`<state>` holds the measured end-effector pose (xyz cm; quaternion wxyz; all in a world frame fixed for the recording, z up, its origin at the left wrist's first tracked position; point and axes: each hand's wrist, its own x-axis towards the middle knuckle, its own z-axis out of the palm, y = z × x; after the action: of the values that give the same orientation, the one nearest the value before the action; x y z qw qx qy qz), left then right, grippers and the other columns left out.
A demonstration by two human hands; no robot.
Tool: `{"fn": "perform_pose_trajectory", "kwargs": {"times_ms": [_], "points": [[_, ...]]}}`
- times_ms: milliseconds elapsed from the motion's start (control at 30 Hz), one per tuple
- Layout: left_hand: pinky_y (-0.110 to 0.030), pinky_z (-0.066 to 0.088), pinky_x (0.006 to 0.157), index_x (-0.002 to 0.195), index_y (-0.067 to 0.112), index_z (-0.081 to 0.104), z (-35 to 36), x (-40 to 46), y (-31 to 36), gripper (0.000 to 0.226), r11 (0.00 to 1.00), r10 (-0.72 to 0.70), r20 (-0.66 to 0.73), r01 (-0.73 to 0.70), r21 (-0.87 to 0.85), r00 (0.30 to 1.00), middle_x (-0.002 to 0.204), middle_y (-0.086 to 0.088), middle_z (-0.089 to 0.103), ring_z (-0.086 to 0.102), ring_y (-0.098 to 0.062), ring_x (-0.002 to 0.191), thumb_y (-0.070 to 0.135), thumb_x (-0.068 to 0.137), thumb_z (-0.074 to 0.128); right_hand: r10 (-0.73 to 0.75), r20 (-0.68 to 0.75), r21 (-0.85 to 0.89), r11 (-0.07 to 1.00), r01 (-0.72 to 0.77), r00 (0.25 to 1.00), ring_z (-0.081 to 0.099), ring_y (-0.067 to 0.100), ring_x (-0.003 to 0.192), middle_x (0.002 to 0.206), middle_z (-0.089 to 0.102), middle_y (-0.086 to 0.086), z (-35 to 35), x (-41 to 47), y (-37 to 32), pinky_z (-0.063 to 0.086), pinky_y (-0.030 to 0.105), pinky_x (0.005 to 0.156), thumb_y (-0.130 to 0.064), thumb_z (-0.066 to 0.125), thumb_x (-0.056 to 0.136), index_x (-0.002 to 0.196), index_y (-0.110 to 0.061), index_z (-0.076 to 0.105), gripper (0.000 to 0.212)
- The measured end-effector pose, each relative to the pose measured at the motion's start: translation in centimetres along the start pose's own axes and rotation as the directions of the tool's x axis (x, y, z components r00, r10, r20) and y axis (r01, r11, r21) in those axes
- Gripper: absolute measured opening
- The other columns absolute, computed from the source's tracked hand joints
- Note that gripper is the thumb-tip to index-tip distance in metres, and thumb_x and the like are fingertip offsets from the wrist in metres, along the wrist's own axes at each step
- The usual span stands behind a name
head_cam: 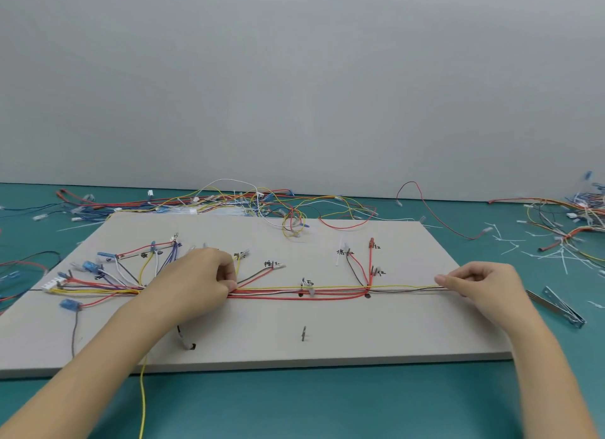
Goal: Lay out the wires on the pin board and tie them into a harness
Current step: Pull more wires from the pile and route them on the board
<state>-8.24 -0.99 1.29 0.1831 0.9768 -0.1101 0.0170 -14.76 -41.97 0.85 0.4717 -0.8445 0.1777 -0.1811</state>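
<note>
Nearest the camera, two bare forearms reached in from the bottom corners, with a loose yellow wire (142, 402) trailing off the near edge of the pin board (262, 343) across the teal tabletop (294, 406). Left hand (199, 278) sat closed on the wire bundle (301, 293) at mid-board, fingers (226, 276) curled and pinching the trunk where the branches fan out to the left. Right hand (481, 283) pinched the yellow and black strands near the board's right edge, thumb and forefinger closed on them. Judged: the two grips held the run taut and straight along the marked line so it would lie flat against the pins before tying. Red branch wires (368, 268) rose from the trunk toward handwritten labels on the far right part of the board; the labels were too small to read. A short pin (304, 333) stood alone in the near part of the board, no wire on it. Blue connectors (70, 304) ended the left-hand branches. Spare wires (248, 201) lay heaped beyond the far edge, cut cable-tie offcuts (550, 252) scattered at right, and a metal tool (561, 309) lay just off the board's right edge, its type unclear. Left palm hid the junction beneath it; whether any tie already bound the trunk could not be told. Far-right harness pile was cut off by the frame.
</note>
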Motion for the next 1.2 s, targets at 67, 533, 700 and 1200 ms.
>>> {"fn": "perform_pose_trajectory", "kwargs": {"times_ms": [67, 533, 700, 1200], "points": [[-0.033, 0.051, 0.077, 0.072, 0.030, 0.062, 0.0, 0.0, -0.1, 0.014, 1.000, 0.000, -0.003, 0.000, -0.003, 1.000, 0.078, 0.014, 0.061, 0.057, -0.003, 0.078, 0.026, 0.085, 0.065, 0.020, -0.040, -0.007, 1.000, -0.020, 0.999, 0.045, 0.017, 0.057, 0.056, 0.058, 0.003, -0.2, 0.2, 0.5, 0.031, 0.028, 0.056, -0.020, 0.088, 0.067, 0.061, -0.014, 0.071, 0.019], [-0.027, 0.046, 0.067, 0.070, 0.030, 0.062, 0.5, 0.4, -0.8, 0.016, 0.998, 0.026, 0.009, -0.025, -0.064, 1.000, 0.078, 0.015, 0.061, 0.056, -0.001, 0.075, 0.025, 0.084, 0.067, 0.299, -0.162, 0.209, 0.942, -0.263, 0.940, 0.039, 0.008, 0.033, 0.053, 0.056, 0.009, 0.1, 2.1, 2.8, 0.032, 0.013, 0.031, -0.016, 0.075, 0.082, 0.072, -0.003, 0.068, 0.018], [-0.029, 0.048, 0.069, 0.070, 0.030, 0.062, 0.7, 0.5, -1.0, 0.016, 0.996, 0.035, 0.014, -0.034, -0.076, 0.999, 0.077, 0.014, 0.062, 0.057, -0.003, 0.075, 0.026, 0.084, 0.067, 0.212, -0.242, 0.158, 0.971, -0.177, 0.947, 0.042, 0.017, 0.044, 0.044, 0.052, 0.001, 0.4, 2.0, 2.5, 0.038, 0.027, 0.051, -0.025, 0.080, 0.078, 0.065, -0.012, 0.071, 0.020], [-0.026, 0.046, 0.067, 0.070, 0.030, 0.062, 0.6, 0.5, -1.1, 0.017, 0.994, 0.057, 0.017, -0.055, -0.097, 0.998, 0.076, 0.013, 0.063, 0.057, -0.003, 0.073, 0.024, 0.085, 0.068, 0.190, -0.316, -0.067, 0.973, -0.222, 0.930, 0.059, 0.017, 0.057, 0.050, 0.063, 0.005, 0.7, 2.5, 2.7, 0.036, 0.027, 0.053, -0.030, 0.075, 0.081, 0.078, -0.020, 0.068, 0.013]]}}
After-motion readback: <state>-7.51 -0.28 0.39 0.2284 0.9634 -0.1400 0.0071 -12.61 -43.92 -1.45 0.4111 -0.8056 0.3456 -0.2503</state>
